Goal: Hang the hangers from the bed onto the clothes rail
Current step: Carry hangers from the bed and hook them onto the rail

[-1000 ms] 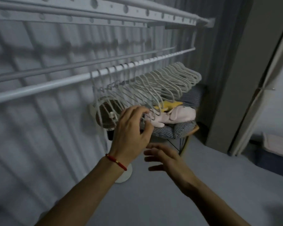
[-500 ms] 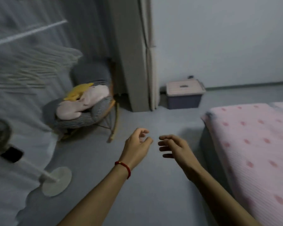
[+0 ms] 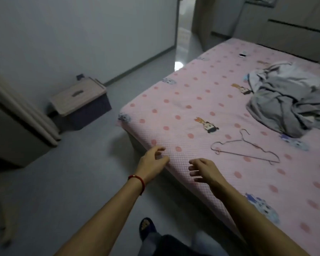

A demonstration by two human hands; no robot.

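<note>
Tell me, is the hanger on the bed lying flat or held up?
Lying flat. The hanger rests on the pink bed, and neither the left hand nor the right hand touches it.

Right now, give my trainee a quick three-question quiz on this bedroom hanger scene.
1. True or false: the right hand grips the hanger.
2. What lies on the bed beyond the hanger: A) grey clothes pile, B) a pillow, C) a book?
3. Fill in: the left hand wears a red ____ at its wrist.

Key: 1 false; 2 A; 3 bracelet.
</note>
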